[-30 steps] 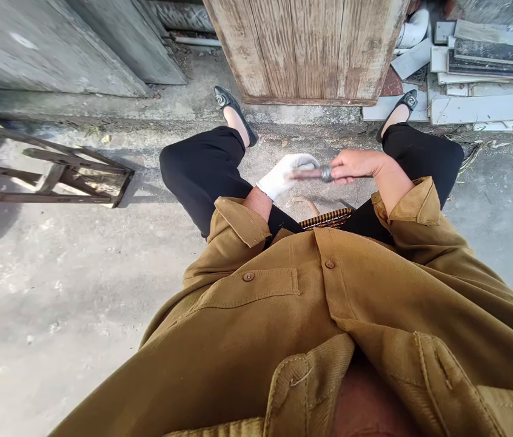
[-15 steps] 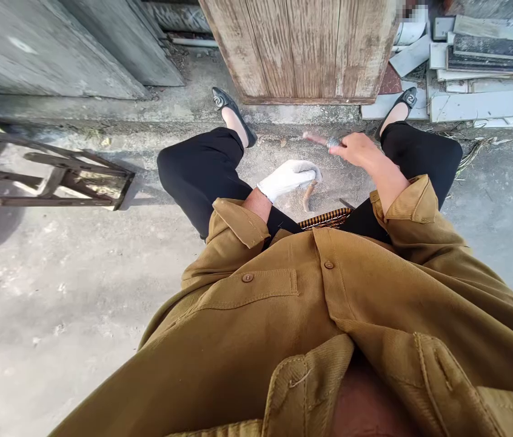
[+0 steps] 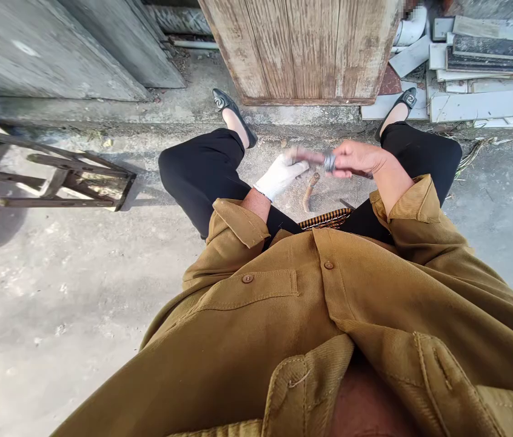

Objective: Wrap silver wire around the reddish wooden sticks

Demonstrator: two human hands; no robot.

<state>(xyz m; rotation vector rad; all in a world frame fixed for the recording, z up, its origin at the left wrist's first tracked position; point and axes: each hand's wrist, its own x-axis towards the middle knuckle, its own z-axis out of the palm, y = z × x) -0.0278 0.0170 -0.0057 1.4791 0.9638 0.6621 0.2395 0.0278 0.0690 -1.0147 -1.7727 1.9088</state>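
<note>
My right hand (image 3: pixel 360 159), bare, is closed around a short wooden stick (image 3: pixel 313 156) with a band of grey wire (image 3: pixel 330 162) wound around it. The stick lies roughly level and points left; motion blurs it. My left hand (image 3: pixel 282 176), in a white glove, is closed at the stick's left end, its fingers partly smeared. Just below, between my knees, a bent wooden handle (image 3: pixel 309 193) stands up, apart from both hands; what its lower end joins is hidden. Behind it shows the edge of a striped woven seat (image 3: pixel 327 218).
A worn plank panel (image 3: pixel 306 51) stands ahead between my feet. To the right lies a stack of boards (image 3: pixel 488 67), with a white pipe (image 3: pixel 413 27) beside it. A wooden frame (image 3: pixel 65 179) is at the left, on concrete ground (image 3: pixel 93 291).
My left hand has come off the bent handle and moved slightly left and up to the stick. My right hand has lowered a little, bringing the wire-wound stick to the glove.
</note>
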